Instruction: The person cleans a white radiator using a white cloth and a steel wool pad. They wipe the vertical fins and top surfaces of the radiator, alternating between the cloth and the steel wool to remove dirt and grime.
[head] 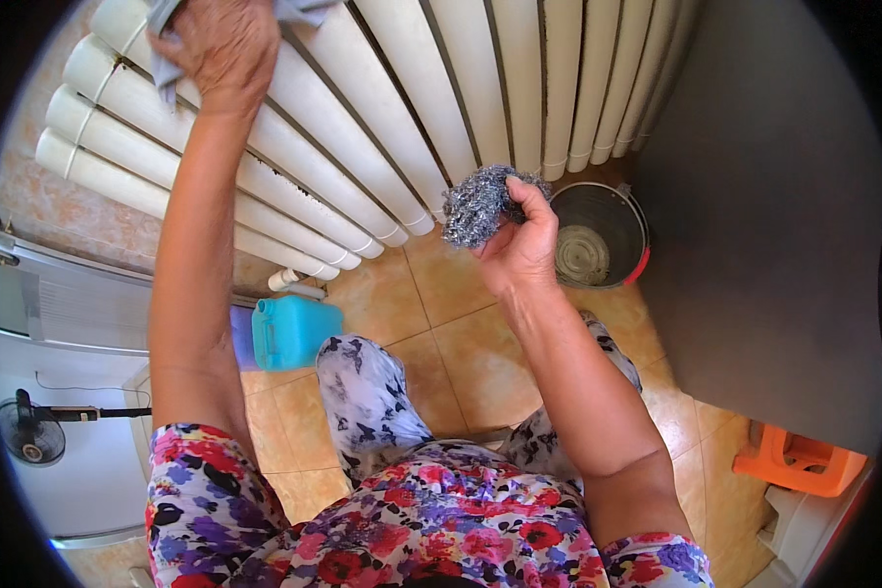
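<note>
A white column radiator (382, 95) fills the upper part of the view, with dark worn spots along some of its tubes. At its upper left, my left hand (224, 44) grips a grey cloth (165, 70) against the tubes; its fingertips are partly cut off by the top edge. My right hand (522, 239) holds a tangled silver steel-wool scourer (481, 206) between thumb and fingers. That scourer is in front of the lower tube ends; whether it touches them I cannot tell.
On the tiled floor (426, 323) stands a bucket (636, 213) with a red mark on its rim, right of my right hand. A turquoise jerrycan (298, 334) is at left. A large dark panel (764, 220) bounds the right, near an orange plastic stool (801, 459). A fan (37, 434) appears far left.
</note>
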Motion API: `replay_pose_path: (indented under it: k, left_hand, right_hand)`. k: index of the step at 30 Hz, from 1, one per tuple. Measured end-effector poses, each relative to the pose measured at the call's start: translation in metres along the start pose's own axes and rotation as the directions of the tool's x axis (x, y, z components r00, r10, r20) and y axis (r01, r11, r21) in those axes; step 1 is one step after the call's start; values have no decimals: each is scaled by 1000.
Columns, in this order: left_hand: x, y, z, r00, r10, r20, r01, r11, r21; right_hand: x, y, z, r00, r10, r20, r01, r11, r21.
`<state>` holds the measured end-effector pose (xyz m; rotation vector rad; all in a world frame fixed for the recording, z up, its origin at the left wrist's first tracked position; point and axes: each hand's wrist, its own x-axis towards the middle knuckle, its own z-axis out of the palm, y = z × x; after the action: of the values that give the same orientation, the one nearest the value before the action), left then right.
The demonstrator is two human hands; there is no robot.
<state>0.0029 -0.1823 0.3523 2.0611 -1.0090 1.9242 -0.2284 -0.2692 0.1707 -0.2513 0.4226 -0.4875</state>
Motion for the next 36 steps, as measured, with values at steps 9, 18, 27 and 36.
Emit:
replay_pose_path:
  k: [9,18,27,36]
  left_hand:
    - [-193,97,14,775,403,486,-213,891,-400]
    - [-319,141,-10,532,501,683,97,765,-637]
    - [-151,76,-55,903,108,416,127,857,-499]
    - [49,-43,-61,992,82,-93,-83,996,-13]
  right_hand:
    - [-1,8,11,998,30,-50,-29,999,19]
    - [9,-1,-2,996,28,-82,-28,1000,-4]
    - [24,6,-9,997,73,-28,-74,997,-27]
    - [38,7,-35,990,125,-58,-130,988,-89]
